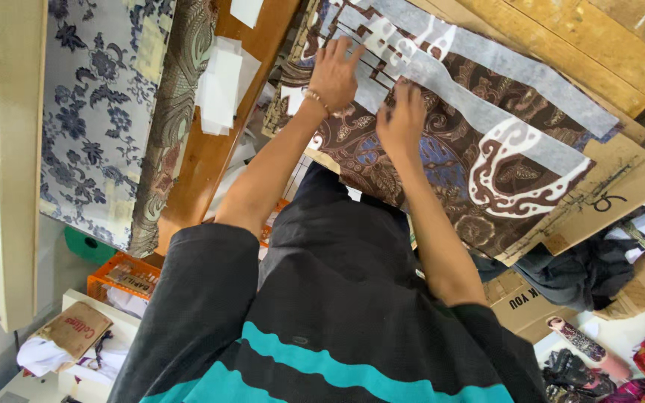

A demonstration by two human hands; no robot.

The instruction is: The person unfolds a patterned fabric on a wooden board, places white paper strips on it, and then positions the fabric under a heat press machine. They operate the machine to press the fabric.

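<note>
Both hands flat on brown batik cloth (487, 172) with cream and blue swirl motifs, spread over a cardboard sheet (606, 201) on the wooden table (599, 45). Left hand (335, 75): fingers splayed, pressing, gripping nothing. Right hand (403, 119): fingers curled onto the pale grey paper pattern strip (487, 89); can't tell if it pinches. Blue floral fabric (98, 112) lies well apart.

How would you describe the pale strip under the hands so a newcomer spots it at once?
Start at the brown patterned cloth spread over cardboard. A long, plain grey-white strip crosses it diagonally, with the left hand and right hand at its near end. Unlike the cloth's curling white motifs, it is straight-edged and unpatterned.
</note>
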